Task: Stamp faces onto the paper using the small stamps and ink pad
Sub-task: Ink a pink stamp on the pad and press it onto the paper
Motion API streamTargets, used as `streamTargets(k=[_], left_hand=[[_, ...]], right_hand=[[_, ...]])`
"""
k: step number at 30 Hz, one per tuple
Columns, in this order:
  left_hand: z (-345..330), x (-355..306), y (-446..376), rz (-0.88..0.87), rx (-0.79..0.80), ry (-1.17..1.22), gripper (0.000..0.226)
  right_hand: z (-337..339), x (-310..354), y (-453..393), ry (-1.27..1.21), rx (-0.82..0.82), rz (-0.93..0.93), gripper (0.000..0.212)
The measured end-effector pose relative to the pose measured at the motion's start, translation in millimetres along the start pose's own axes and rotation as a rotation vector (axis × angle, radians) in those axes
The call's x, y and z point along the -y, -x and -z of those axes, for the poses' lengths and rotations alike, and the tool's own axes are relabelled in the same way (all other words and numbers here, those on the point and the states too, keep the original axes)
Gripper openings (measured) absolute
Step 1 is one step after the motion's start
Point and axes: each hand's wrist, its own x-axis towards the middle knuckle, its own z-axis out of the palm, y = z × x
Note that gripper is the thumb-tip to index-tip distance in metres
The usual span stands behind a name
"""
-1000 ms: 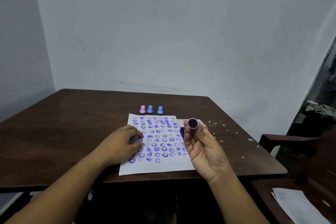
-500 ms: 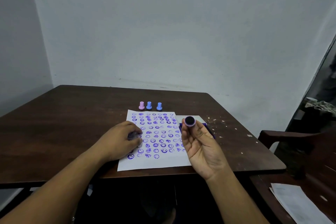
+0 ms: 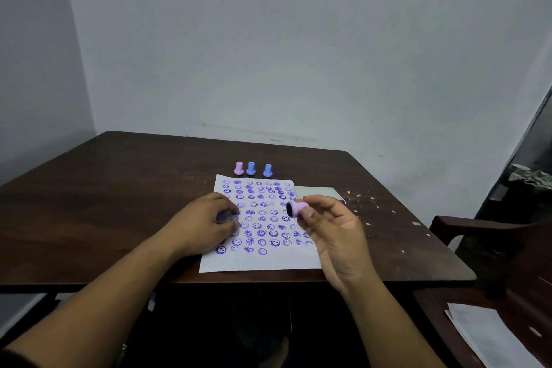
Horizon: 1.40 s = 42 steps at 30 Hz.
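Note:
A white paper [image 3: 257, 261] covered with several rows of purple stamped faces lies on the dark wooden table [image 3: 125, 194]. My right hand [image 3: 334, 233] holds a pink stamp [image 3: 296, 208] by its handle above the paper's right side, with the inked face turned left. My left hand [image 3: 206, 222] rests on the paper's left edge, fingers curled over a small dark object I cannot make out. The ink pad [image 3: 319, 192] sits just right of the paper, mostly hidden behind my right hand.
One pink stamp [image 3: 239, 168] and two blue stamps [image 3: 251, 168] [image 3: 268, 170] stand in a row beyond the paper. Pale crumbs dot the table's right side. A dark chair [image 3: 484, 236] stands at the right, with a loose sheet [image 3: 495, 337] on it.
My right hand has turned the pink stamp so its inked face points left instead of toward me, and moved it slightly lower. The left hand stays in place.

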Motion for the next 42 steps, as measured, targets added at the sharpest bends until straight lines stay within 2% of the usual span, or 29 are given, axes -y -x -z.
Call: streamTargets(k=[3,5,7,11,42], left_hand=[[-1,2,-1,0.005,-0.005,-0.005,0.034],[-2,2,-1,0.005,-0.013,-0.006,0.033],[-3,3,-1,0.003,-0.026,-0.012,0.033],[-3,3,-1,0.001,-0.031,-0.018,0.035],[-4,3,-1,-0.003,-0.031,-0.030,0.037]], right_hand=[[-2,-4,4,0.403,0.010,0.104,0.018],[-2,-7,6,0.640,0.032,0.176,0.029],[-4,-10,10,0.767,0.069,0.228,0.032],[-4,-15,15,0.902,0.105,0.271,0.025],[-4,-8,15,0.976,0.209,0.116,0.020]])
